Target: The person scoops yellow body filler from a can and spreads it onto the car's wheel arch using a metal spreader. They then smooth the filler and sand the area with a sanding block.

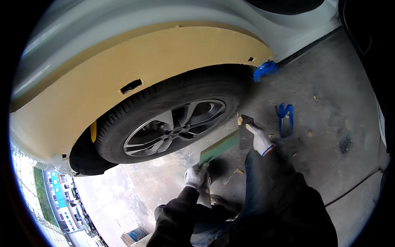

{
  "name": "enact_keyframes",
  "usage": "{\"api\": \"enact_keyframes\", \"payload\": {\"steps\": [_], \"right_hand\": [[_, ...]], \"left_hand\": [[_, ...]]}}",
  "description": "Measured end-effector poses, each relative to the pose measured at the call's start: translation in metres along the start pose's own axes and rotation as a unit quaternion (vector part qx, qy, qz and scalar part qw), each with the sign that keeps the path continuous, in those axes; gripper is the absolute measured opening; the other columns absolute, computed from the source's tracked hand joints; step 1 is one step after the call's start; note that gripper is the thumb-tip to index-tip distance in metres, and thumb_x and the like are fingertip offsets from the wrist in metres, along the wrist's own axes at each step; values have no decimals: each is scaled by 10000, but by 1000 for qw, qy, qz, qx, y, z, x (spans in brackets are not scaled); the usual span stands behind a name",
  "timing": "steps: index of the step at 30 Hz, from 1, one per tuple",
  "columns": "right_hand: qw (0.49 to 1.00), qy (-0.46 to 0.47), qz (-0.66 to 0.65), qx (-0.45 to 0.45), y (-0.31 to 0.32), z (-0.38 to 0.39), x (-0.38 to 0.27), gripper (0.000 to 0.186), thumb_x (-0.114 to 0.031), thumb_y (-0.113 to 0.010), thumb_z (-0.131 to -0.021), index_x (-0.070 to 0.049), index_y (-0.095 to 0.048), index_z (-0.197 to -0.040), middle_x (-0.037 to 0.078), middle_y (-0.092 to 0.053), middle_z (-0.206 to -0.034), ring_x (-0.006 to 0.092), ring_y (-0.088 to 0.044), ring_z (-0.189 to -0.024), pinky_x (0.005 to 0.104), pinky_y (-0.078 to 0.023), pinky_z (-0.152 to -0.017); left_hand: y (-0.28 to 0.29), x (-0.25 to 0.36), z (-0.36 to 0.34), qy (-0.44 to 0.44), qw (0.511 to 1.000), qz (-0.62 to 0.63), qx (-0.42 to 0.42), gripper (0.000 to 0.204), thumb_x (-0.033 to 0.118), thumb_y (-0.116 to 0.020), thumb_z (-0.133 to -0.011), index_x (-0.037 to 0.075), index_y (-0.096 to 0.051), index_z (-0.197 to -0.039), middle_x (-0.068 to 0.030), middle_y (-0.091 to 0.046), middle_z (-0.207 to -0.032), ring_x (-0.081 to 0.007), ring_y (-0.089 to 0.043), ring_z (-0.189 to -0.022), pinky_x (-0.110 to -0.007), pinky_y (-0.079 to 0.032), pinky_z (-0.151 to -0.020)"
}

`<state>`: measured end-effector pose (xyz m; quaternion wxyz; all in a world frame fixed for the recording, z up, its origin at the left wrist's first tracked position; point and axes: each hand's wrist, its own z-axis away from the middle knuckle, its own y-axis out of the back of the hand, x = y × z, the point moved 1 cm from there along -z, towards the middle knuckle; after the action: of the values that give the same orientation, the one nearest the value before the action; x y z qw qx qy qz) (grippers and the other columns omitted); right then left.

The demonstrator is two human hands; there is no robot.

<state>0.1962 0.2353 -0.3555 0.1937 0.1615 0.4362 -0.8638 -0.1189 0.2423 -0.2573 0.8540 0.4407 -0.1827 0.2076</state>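
My left hand, in a white knit glove, is closed on the near end of a long, flat green spreader. The far end of that spreader lies close to a dark rectangular plate; I cannot tell if they touch. My gloved right hand grips the plate by its right side. On the plate's upper left corner sits a lump of beige filler. Both tools are in the air beside the car wheel. Above the wheel, smooth beige filler covers the arch panel, with a few dark slots showing through.
Blue tape clings to the arch's right end, and a loose blue strip lies on the concrete floor among scattered beige scraps. A bucket stands at lower left. A dark cable runs along the floor at right.
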Motion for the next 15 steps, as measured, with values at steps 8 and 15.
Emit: {"api": "enact_keyframes", "payload": {"steps": [8,15], "right_hand": [[920,-28,390,-38,110,-48,-17,315,-251,-621,-941,5,-704,-1105,103,-717,-1032,167,-666,-959,302,-507,-831],[881,-102,450,-102,41,-36,-41,296,-171,-707,-810,58,-725,-997,129,-731,-879,203,-675,-809,327,-503,-742]], "left_hand": [[13,9,-9,-48,997,-35,-42,425,472,-586,-940,120,-709,-1143,-192,-683,-758,-376,-691,-770,-428,-520,-698],[16,38,-16,-41,991,-107,-67,416,447,-580,-952,171,-673,-1248,-124,-714,-760,-288,-719,-782,-388,-541,-701]]}}
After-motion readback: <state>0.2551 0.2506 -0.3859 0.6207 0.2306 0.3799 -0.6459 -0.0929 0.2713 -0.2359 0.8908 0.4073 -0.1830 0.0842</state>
